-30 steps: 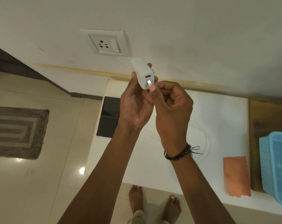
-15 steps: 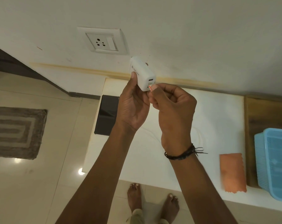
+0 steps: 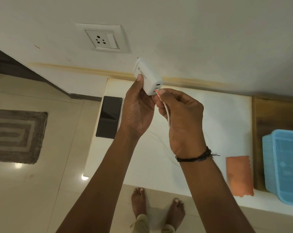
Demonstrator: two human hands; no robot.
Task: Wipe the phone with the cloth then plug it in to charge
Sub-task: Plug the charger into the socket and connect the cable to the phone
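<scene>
Charging step: left hand [image 3: 137, 111] grips adapter [image 3: 147, 76], right hand [image 3: 181, 118] pinches cable [image 3: 167, 113] end at its port. Next: seat it, then adapter into wall socket [image 3: 102, 38]; phone [image 3: 108, 116] lies at table [image 3: 209, 115] left edge.

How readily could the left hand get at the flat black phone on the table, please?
Probably not yet: the left hand grips the white charger block, though nothing covers the flat black phone lying just left of it.
</scene>
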